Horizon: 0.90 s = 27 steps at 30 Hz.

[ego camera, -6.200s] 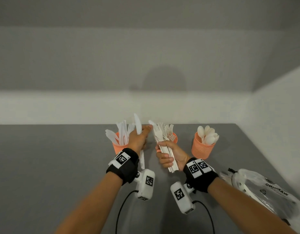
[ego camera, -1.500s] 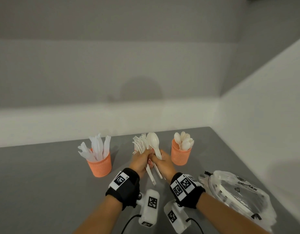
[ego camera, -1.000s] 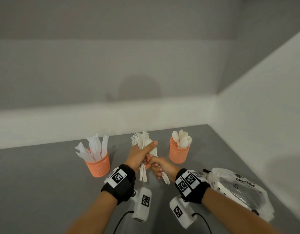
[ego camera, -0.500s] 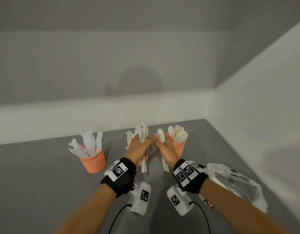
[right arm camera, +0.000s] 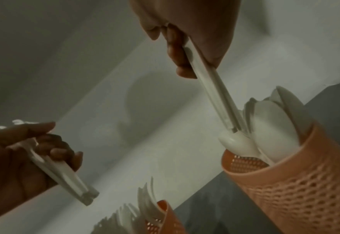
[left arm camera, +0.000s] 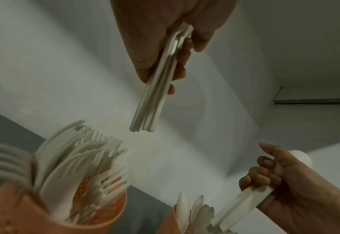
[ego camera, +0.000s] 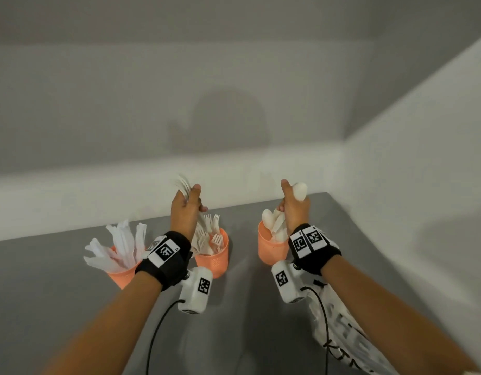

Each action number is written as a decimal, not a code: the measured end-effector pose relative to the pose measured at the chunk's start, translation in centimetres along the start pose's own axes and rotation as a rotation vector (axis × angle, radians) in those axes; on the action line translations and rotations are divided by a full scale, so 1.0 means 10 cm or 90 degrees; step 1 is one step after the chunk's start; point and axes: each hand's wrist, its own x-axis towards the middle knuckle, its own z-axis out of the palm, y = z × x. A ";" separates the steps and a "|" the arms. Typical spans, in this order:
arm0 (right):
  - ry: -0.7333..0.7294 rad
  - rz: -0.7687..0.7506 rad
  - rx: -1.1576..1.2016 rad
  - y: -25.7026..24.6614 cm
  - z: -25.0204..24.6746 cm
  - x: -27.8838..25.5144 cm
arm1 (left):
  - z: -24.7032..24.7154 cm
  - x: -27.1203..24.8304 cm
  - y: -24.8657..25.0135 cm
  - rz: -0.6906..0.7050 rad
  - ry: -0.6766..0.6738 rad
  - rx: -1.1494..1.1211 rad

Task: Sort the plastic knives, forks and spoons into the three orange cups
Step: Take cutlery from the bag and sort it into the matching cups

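**Head view: both hands hold cutlery above the cups**

The left hand grips a bundle of forks above the fork cup. The right hand grasps spoons, handles touching the spoon cup. Knives stand in the knife cup on the grey table.

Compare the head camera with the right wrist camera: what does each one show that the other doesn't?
Only the head view shows the cup of knives and the plastic bag. Only the right wrist view shows the mesh holes in the spoon cup and the held spoon's handle end among the spoons there. Both show the right hand gripping a spoon, the left hand gripping forks, and the fork cup.
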 end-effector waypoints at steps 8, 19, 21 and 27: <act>-0.032 0.011 -0.077 0.25 0.04 0.25 | 0.20 0.17 -0.34 0.011 -0.069 0.107; -0.045 -0.176 -0.649 0.55 -0.07 0.26 | 0.08 0.12 -0.72 0.140 -0.185 0.656; -0.052 -0.203 -0.633 0.56 -0.08 0.26 | 0.07 0.13 -0.72 0.139 -0.176 0.675; -0.104 -0.215 -0.687 0.54 -0.07 0.23 | 0.09 0.07 -0.64 0.117 -0.142 0.468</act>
